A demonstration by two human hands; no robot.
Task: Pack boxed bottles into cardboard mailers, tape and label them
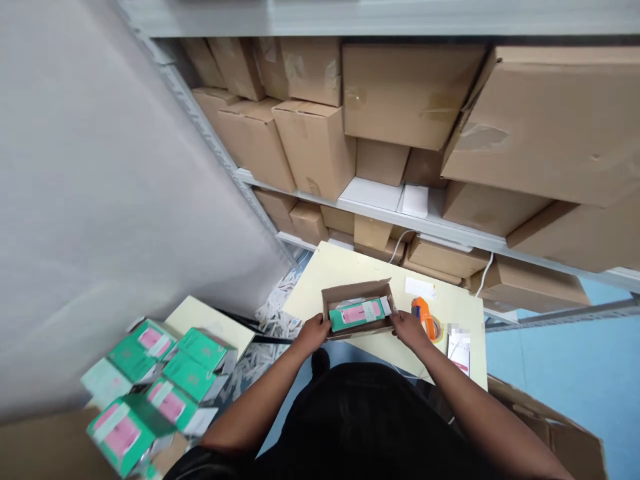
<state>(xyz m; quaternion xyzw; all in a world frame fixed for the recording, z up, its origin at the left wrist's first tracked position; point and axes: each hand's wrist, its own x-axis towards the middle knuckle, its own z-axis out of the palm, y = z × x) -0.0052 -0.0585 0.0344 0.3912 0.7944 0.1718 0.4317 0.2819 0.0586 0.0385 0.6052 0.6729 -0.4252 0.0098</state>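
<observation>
- Gripping the left end of an open-topped brown cardboard box (356, 291), the left hand (315, 332) was closed around the wall at the near corner.
- The right hand (406, 329) was closed on the opposite end, fingers curled at the near right corner; the fingertips of both hands were partly hidden.
- The brown box stood at the near edge of a pale yellow rectangular counter (340, 267); whether its base touched the surface could not be told.
- A green and pink oblong carton (356, 313) lay lengthwise inside it, a white piece showing at its right end.
- On the counter, just right of the right hand, an orange tape dispenser (423, 313) was noted, with a white paper slip (419, 288) beyond it and a white printed card (459, 353) further right.
- Several green and pink cartons (193, 373) were grouped well to the left, slightly blurred.
- White paper strips (273, 313) littered the blue floor (565, 360) left of the counter.
- Past the counter, grey metal shelving (320, 200) carried stacked brown cardboard cases (400, 93).
</observation>
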